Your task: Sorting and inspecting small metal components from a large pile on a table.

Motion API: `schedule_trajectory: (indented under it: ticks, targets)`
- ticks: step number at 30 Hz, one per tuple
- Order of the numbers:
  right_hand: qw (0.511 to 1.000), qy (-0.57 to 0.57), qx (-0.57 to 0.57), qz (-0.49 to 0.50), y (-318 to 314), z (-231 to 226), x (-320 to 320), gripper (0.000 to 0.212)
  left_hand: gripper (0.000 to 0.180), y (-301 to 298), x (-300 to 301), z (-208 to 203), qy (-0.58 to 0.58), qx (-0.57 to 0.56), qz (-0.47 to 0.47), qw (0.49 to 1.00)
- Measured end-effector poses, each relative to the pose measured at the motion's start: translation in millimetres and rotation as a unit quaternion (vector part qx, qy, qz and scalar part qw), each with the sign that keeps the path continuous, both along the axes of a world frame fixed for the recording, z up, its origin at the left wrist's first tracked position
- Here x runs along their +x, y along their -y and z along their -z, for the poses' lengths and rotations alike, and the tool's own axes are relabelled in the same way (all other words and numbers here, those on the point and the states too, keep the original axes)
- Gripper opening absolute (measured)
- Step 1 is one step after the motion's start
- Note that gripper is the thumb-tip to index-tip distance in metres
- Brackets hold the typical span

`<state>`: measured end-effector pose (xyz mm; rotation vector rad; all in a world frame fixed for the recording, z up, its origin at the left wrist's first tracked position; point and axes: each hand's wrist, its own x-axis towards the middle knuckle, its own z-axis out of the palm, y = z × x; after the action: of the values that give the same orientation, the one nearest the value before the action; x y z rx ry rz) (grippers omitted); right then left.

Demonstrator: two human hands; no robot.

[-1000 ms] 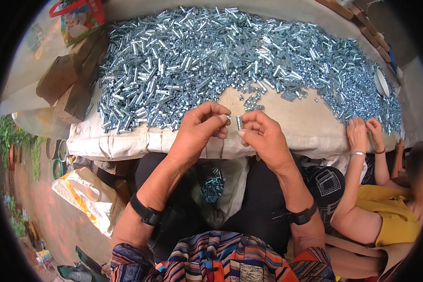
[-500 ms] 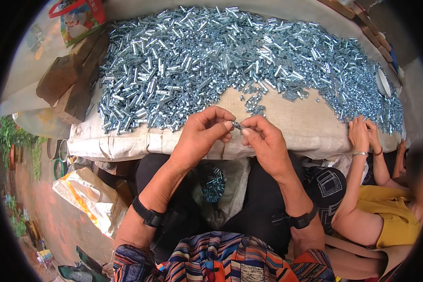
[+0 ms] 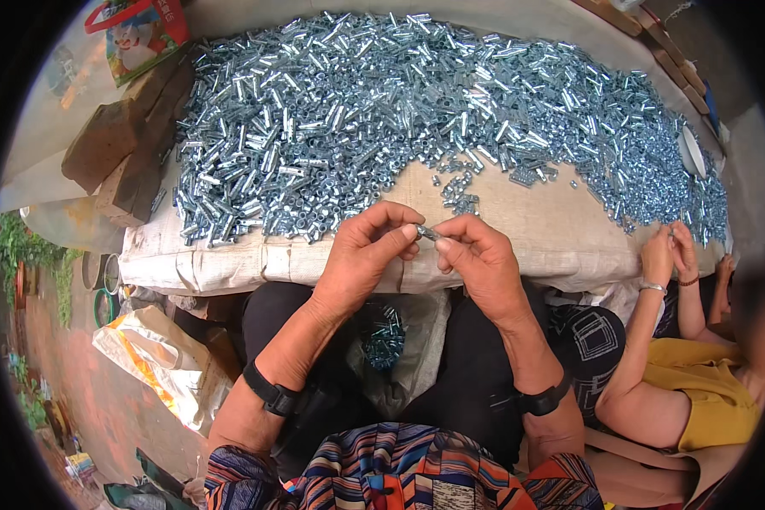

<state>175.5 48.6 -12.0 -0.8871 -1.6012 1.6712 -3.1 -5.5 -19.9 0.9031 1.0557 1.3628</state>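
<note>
My left hand (image 3: 367,252) and my right hand (image 3: 482,265) meet above the near edge of the cloth-covered table (image 3: 535,223). Between them is a small silvery metal sleeve (image 3: 427,233), its left end pinched by the left thumb and fingers, its right end by the right. Whether it is one piece or two fitted together is too small to tell. Beyond my hands spreads a wide heap of loose metal sleeves (image 3: 314,102) and short ring-like pieces. A few lie apart as a small cluster (image 3: 460,194) just past my fingertips.
Between my knees an open sack (image 3: 429,340) holds assembled-looking metal pieces (image 3: 385,338). Wooden blocks (image 3: 110,144) border the heap at left; a white bag (image 3: 161,361) stands below them. At right, a co-worker's hands (image 3: 667,255) work near a white dish (image 3: 694,151).
My hands have lowered slightly, and more of the sleeve shows between my fingertips. The co-worker's hands have drawn back a little from the heap, fingers raised together.
</note>
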Motion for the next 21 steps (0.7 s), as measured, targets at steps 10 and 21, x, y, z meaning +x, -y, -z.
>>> schedule_trajectory:
  ticks: [10,21]
  targets:
    - [0.999,-0.035,-0.03,0.009,0,4,-2,0.011,0.015,0,3,2,0.002,0.02,-0.021,1.0]
    - [0.998,-0.037,-0.042,0.037,4,9,-6,0.007,0.014,-1,3,6,-0.116,0.026,-0.034,0.992]
